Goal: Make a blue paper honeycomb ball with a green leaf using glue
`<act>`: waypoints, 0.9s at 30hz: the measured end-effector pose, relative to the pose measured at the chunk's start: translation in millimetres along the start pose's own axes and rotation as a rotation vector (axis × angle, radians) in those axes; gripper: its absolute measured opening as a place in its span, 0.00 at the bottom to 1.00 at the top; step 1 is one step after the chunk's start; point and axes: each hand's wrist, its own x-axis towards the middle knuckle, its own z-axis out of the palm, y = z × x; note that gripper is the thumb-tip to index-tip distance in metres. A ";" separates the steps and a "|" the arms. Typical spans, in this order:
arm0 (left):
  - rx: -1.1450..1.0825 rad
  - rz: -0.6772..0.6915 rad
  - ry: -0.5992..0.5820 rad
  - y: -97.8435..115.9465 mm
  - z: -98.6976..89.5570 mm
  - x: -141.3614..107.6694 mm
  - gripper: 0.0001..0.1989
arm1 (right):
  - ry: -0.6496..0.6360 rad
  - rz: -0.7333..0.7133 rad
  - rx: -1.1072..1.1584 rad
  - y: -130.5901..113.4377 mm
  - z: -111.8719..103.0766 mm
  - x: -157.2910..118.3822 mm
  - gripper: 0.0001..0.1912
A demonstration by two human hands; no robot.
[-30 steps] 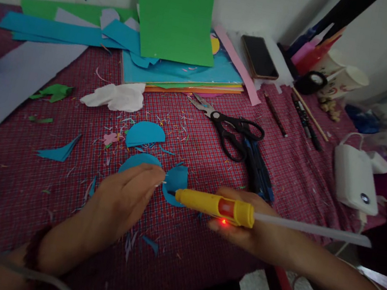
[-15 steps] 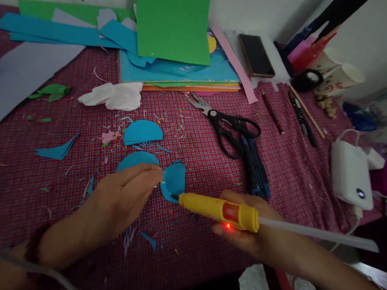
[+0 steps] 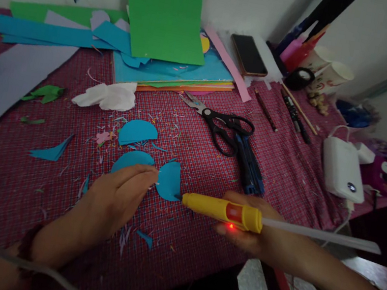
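My right hand (image 3: 247, 224) is wrapped round a yellow hot glue gun (image 3: 208, 207); a red light glows on it and a long glue stick (image 3: 320, 235) sticks out of its back. The gun's dark nozzle is at the lower right edge of a blue half-round paper piece (image 3: 169, 180). My left hand (image 3: 120, 197), fingers closed together, pinches that piece at its left edge. A second blue rounded paper piece (image 3: 134, 158) lies partly hidden behind my left hand. Just beyond it rests a blue half circle of paper (image 3: 138, 133).
Black-handled scissors (image 3: 223, 123) lie beside a dark blue tool (image 3: 249, 167). Stacked coloured paper (image 3: 175, 79) and a green sheet (image 3: 167, 15) are at the back. A phone (image 3: 250, 55), pencils, paper cups and a white power bank (image 3: 342, 169) stand right. A cable (image 3: 54, 274) crosses my left forearm.
The glue gun's nozzle has drawn slightly right, from over the half-round piece to its edge. My left hand keeps its hold. The whole view has shifted a little.
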 end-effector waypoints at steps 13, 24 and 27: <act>-0.004 0.017 0.010 -1.4 0.3 -1.1 0.11 | 0.160 0.022 0.179 0.2 2.9 8.2 0.09; 0.007 0.037 0.000 -2.0 1.3 -1.4 0.09 | 0.209 -0.042 0.040 7.5 6.5 19.2 0.10; 0.014 0.031 0.004 -1.5 0.7 -0.9 0.10 | 0.203 -0.040 0.047 6.7 7.3 18.4 0.10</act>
